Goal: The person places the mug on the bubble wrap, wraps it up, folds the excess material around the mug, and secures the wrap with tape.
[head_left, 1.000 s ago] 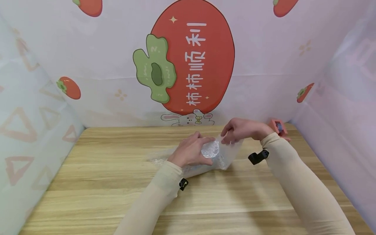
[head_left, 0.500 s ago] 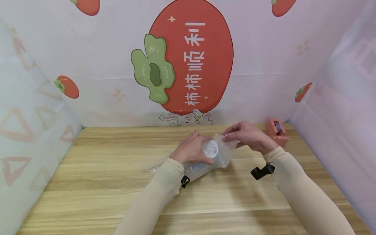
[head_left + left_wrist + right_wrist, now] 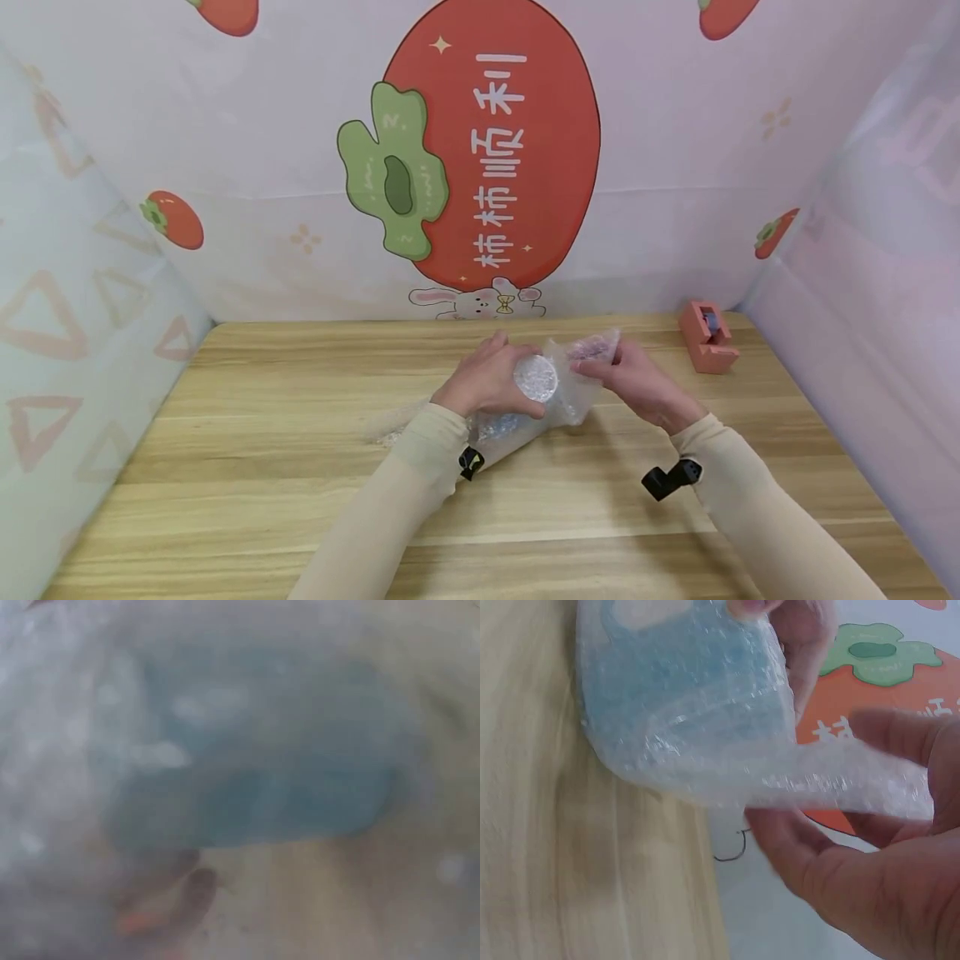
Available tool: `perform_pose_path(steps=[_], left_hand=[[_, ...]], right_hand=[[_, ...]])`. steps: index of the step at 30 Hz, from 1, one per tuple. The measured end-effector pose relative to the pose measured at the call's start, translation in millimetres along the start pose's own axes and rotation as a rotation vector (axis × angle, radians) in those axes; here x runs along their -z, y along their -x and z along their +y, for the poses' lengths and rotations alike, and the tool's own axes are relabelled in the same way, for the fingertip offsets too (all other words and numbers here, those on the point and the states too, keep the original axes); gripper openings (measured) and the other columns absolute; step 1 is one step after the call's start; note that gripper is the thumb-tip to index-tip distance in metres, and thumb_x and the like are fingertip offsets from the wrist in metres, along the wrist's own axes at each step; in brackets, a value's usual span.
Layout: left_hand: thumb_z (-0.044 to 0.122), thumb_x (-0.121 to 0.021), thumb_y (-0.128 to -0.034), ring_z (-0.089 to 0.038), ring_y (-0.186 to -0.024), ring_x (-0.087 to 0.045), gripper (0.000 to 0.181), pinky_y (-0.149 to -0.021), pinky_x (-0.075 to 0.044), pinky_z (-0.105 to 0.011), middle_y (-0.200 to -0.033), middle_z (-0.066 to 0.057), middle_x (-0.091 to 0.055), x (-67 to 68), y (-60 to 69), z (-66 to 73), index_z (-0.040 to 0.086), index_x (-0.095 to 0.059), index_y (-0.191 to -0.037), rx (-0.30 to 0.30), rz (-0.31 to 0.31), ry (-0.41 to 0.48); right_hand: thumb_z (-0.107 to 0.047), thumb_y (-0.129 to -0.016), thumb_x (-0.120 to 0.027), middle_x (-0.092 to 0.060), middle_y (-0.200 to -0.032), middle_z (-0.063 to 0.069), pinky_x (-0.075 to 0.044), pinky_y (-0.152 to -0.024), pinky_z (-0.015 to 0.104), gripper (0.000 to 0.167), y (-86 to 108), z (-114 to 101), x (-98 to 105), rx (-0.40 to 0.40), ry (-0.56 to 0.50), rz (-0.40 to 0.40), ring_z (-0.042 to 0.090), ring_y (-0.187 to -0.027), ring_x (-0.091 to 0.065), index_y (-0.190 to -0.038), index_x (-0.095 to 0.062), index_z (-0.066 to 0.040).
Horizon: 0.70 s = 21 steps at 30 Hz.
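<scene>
Bubble wrap (image 3: 573,400) lies around a blue object (image 3: 501,425) on the wooden table, mid-back. My left hand (image 3: 491,379) grips the wrapped object from the left, thumb and fingers spread around its round, pale top (image 3: 536,378). At the wrap's right side my right hand (image 3: 645,387) holds a raised flap (image 3: 594,346) between thumb and fingers. The right wrist view shows the wrapped blue object (image 3: 697,697), with the flap (image 3: 847,780) running into my right hand (image 3: 885,877). In the left wrist view the blue object (image 3: 292,795) is blurred behind film.
A pink tape dispenser (image 3: 708,337) stands at the back right of the table (image 3: 262,467). Behind the table rises a cloth backdrop (image 3: 285,150) with a large printed persimmon, and similar cloth walls flank both sides.
My right hand has moved off the back of the flap to its right side and lower, and the flap now stands up above the fingers. My left hand has stayed about where it was.
</scene>
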<state>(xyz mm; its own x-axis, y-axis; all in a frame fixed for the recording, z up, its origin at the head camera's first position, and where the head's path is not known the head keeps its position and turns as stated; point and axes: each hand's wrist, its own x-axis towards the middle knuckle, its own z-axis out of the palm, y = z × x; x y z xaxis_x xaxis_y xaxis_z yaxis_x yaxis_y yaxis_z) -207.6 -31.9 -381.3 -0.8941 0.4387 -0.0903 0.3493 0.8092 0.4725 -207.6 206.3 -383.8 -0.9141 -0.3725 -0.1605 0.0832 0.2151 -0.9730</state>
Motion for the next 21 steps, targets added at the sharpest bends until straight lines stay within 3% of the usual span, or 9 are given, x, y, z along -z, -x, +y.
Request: perform_pose_path(steps=[5,11,15,21], left_hand=[[0.047,-0.088,-0.0685,-0.018,-0.098,-0.045,0.085,-0.078,-0.045,-0.035,-0.105,0.0,-0.043,-2.3,1.9,3.6,0.024,-0.058,-0.145,0.017,0.006,0.015],[0.044,-0.09,-0.068,-0.02,-0.099,-0.047,0.087,-0.08,-0.048,-0.038,-0.106,-0.002,-0.043,-4.6,4.2,6.7,0.02,-0.058,-0.145,0.035,0.033,0.059],[0.044,-0.091,-0.0684,-0.021,-0.102,-0.046,0.087,-0.082,-0.049,-0.039,-0.108,-0.003,-0.043,-7.1,5.0,8.6,0.017,-0.058,-0.144,0.048,0.048,0.082],[0.043,-0.091,-0.0693,-0.021,-0.104,-0.046,0.085,-0.082,-0.05,-0.039,-0.108,-0.003,-0.042,-10.1,6.2,9.6,0.014,-0.059,-0.143,0.053,0.068,0.102]], right_hand=[[-0.008,-0.106,-0.051,-0.065,-0.119,0.017,-0.056,-0.088,0.032,0.035,2.1,4,-11,0.057,-0.12,0.028,0.017,-0.103,-0.065,-0.13,-0.048,0.016],[-0.008,-0.108,-0.046,-0.065,-0.118,0.018,-0.055,-0.085,0.03,0.032,-0.5,3,-21,0.096,-0.102,0.098,0.014,-0.099,-0.065,-0.128,-0.05,0.017],[-0.008,-0.107,-0.047,-0.065,-0.117,0.022,-0.054,-0.086,0.029,0.031,-1.7,3,-23,0.141,-0.01,0.106,0.017,-0.1,-0.063,-0.125,-0.056,0.017],[-0.009,-0.105,-0.055,-0.065,-0.11,0.019,-0.051,-0.084,0.032,0.02,-0.4,2,-27,0.267,0.245,0.122,0.023,-0.1,-0.06,-0.112,-0.063,0.007]])
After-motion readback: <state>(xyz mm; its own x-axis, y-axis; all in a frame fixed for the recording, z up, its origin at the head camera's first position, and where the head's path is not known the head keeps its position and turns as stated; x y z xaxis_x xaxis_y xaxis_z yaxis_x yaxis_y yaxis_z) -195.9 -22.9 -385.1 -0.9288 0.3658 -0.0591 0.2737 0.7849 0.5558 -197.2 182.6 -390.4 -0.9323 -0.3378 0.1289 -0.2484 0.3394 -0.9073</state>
